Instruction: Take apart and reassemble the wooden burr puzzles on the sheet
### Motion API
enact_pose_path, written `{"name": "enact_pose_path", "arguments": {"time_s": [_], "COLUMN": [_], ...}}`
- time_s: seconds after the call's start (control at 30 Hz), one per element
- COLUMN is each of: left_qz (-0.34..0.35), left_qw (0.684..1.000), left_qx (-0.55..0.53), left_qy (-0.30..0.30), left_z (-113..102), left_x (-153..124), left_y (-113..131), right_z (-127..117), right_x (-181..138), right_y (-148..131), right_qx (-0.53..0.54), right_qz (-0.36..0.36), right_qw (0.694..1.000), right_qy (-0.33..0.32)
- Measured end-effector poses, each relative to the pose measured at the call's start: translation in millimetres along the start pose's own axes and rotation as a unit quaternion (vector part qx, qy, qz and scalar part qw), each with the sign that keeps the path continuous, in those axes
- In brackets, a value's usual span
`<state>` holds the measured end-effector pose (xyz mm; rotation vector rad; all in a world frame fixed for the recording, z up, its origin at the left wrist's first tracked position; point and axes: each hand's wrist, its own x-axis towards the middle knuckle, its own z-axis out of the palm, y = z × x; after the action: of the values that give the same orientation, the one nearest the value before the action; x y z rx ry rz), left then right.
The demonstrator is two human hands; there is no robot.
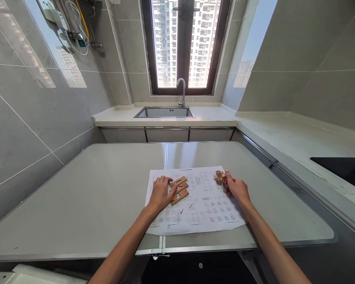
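Observation:
My left hand (162, 193) lies on the printed sheet (195, 219), thumb and fingers apart, touching the left ends of several flat wooden pieces. These pieces (181, 196) have cut-out slots and sit side by side at a slant. At the sheet's upper right, my right hand (237, 189) pinches a small wooden interlocking puzzle (219, 176) between thumb and fingers. Part of the puzzle is hidden by the fingertips. Diagrams and a few tick-like marks are printed or drawn on the paper.
The sheet lies on a pale folding table (91, 205) with a metal seam down its middle. Beyond stand a counter (213, 114), a sink (144, 113) and a tap (183, 92) below a window. A black hob (343, 167) is at the right. Tiled walls flank both sides.

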<state>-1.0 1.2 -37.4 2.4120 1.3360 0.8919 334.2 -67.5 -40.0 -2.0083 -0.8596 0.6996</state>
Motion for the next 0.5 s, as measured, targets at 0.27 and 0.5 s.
{"name": "enact_pose_path", "arguments": {"time_s": [0.27, 0.5], "left_qz": [-0.016, 0.008], "left_qw": [0.999, 0.999], "left_qx": [0.020, 0.003], "left_qy": [-0.021, -0.035], "left_z": [0, -3], "left_x": [0, -1], "left_y": [4, 8], "right_z": [14, 27], "right_x": [-40, -73], "right_y": [3, -13], "right_qx": [-0.039, 0.007], "right_qz": [-0.121, -0.178], "right_qw": [0.992, 0.978], "right_qy": [0.001, -0.112]}}
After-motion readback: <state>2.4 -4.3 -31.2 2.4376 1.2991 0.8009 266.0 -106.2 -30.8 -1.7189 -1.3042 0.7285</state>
